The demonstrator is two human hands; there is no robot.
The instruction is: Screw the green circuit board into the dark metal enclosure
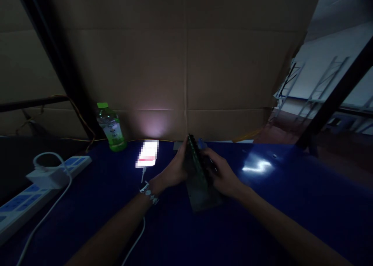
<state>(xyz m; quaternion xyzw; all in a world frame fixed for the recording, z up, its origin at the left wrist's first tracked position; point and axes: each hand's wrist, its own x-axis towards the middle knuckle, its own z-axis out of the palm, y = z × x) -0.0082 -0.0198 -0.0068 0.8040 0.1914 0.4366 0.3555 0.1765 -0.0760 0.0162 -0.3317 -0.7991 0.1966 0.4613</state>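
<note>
Behind everything, a cardboard wall [140, 56] rises along the back edge of a blue worktop [163, 235]. Toward the worktop's left edge a white power strip [29, 198] lies at a slant, a white adapter [48, 176] seated in one of its sockets. A grey sheet [202, 202] sits at the middle, below the hands; whether it lies flat or joins the piece above is too dark to tell.

Over it, nearer the back edge than the front, a dark board [198, 161] with a greenish edge is tilted up on its side. The left hand [176, 167] grips its left face, fingers closed against it; the right hand [223, 172] clasps the other side, fingertips partly hidden. I would judge the handling to be midway: the board is up in both hands and not yet set down, and what is finished or left on it cannot be read.

By the back edge, toward the left corner, stands a drink bottle [112, 130], green cap on; its contents look greenish, their level unclear. Between bottle and hands a lit phone [147, 154] has a white cable [143, 175] plugged in. Smallest, a blue item [201, 143] shows behind the right fingers.
</note>
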